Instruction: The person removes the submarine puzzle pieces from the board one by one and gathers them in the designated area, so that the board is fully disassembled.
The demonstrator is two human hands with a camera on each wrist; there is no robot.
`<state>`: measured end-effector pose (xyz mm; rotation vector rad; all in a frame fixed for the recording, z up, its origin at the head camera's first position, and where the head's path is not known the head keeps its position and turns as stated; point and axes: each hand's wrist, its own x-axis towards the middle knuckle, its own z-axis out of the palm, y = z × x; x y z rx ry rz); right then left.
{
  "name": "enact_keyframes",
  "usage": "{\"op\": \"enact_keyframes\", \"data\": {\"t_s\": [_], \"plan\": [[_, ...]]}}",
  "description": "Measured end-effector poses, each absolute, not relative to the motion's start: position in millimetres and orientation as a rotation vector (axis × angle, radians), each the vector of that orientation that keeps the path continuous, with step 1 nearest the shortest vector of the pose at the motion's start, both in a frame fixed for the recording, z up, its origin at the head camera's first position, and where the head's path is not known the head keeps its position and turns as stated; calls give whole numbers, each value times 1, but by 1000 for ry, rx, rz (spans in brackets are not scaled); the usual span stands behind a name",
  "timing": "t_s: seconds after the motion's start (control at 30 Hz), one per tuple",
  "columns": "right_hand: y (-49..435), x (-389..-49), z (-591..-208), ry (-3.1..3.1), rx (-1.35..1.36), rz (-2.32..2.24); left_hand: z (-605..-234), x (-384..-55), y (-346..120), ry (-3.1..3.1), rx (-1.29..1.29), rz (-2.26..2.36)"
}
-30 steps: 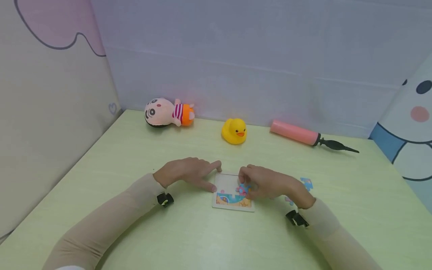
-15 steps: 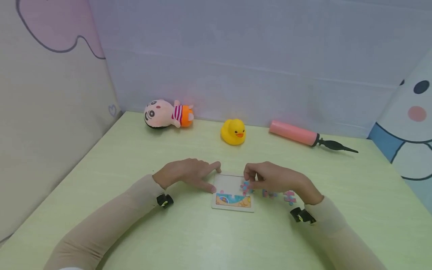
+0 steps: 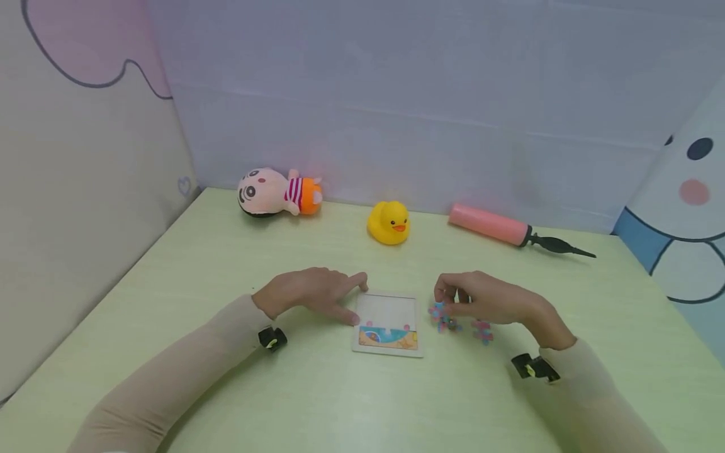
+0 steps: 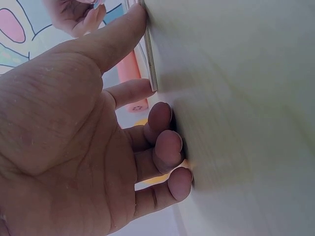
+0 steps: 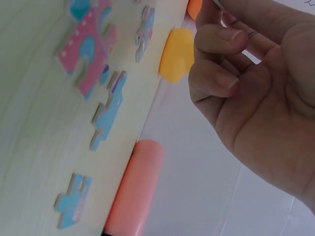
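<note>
The partly filled white tray (image 3: 386,311) lies flat beside pink-and-blue puzzle pieces (image 3: 483,331).

A smooth, wood-grained finish is being shown by the pale green tabletop (image 3: 226,396); smooth printed faces and board-like edges, by the flat pink-and-blue jigsaw pieces (image 5: 80,43); smooth plastic, by the round yellow duck (image 3: 388,225) and pink cylindrical pump (image 3: 489,224). Creased, matt cloth is being seen in the lilac-grey backdrop (image 3: 396,94).
</note>
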<state>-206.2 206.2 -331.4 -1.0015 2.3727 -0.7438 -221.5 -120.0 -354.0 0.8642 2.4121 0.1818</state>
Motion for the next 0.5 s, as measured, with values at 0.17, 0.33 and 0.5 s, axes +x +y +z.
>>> {"op": "enact_keyframes", "data": {"t_s": [0.17, 0.33, 0.5], "plan": [[222, -203, -332, 2396, -1002, -742, -352, -221, -120, 2412, 856, 184], [239, -200, -333, 2421, -988, -738, -353, -220, -120, 2405, 856, 195], [254, -197, -332, 2435, -941, -747, -354, -220, -120, 2411, 872, 206]]}}
